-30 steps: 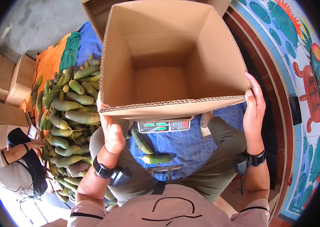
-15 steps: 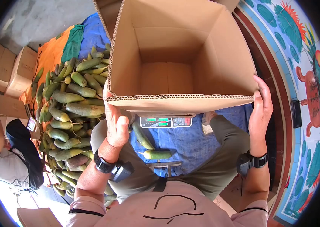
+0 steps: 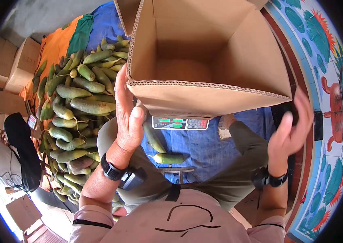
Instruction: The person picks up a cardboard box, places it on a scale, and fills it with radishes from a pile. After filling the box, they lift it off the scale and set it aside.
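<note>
A cardboard box (image 3: pixel 204 97) with its top open stands before me, and no contents show inside it. My left hand (image 3: pixel 127 121) lies flat against its near left corner, fingers stretched along the side and thumb up. Beside the near right corner is my right hand (image 3: pixel 291 131), slightly blurred, fingers apart, with nothing in it; a gap seems to separate it from the cardboard. Just below the front flap shows the lit display of a digital scale (image 3: pixel 179 122); the box hides the rest. Two green radishes (image 3: pixel 168 158) lie between my legs.
A large heap of green radishes (image 3: pixel 72 107) covers the left side, over orange and blue tarps (image 3: pixel 104 22). More cartons (image 3: pixel 23 65) stand at far left, near another person (image 3: pixel 1 158). A painted tile wall (image 3: pixel 333 109) runs along the right.
My right hand has come off the box's right corner and opened outward. The box appears turned slightly and shifted right in view. The left hand stays at its corner, fingers now straighter.
</note>
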{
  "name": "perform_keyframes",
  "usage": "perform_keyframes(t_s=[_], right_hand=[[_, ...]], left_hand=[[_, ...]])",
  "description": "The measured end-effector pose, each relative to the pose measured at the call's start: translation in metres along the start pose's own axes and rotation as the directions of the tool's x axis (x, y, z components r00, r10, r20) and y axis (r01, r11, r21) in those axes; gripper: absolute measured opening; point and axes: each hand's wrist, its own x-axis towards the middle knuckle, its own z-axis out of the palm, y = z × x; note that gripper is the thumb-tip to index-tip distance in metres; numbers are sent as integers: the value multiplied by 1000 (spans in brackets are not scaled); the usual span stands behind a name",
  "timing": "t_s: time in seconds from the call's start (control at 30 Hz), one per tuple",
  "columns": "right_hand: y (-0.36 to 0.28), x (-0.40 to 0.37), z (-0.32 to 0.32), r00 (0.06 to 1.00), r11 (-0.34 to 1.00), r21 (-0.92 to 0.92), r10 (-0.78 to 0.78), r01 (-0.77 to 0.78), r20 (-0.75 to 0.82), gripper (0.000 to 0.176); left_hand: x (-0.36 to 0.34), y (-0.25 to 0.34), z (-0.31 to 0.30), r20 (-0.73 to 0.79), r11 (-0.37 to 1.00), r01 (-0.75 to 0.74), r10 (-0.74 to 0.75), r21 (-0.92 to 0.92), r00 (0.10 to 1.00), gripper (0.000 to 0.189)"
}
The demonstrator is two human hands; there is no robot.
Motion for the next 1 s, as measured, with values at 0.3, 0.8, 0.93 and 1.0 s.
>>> perform_keyframes(t_s=[0.3,0.8,0.93,1.0], right_hand=[[-76,-118,98,504,711,622,-425,-328,752,13],[-185,-337,265,91,652,424,-480,-629,873,43],[-152,-354,249,81,665,376,-430,-645,899,43],[-139,-354,251,76,674,365,-418,-642,905,43]], left_hand=[[-2,-8,-18,-68,996,-2,-4,-91,998,100],[5,3,-28,52,935,354,-354,9,934,95],[2,-6,-32,97,928,371,-371,17,924,88],[-4,-3,-31,98,908,418,-418,24,903,86]])
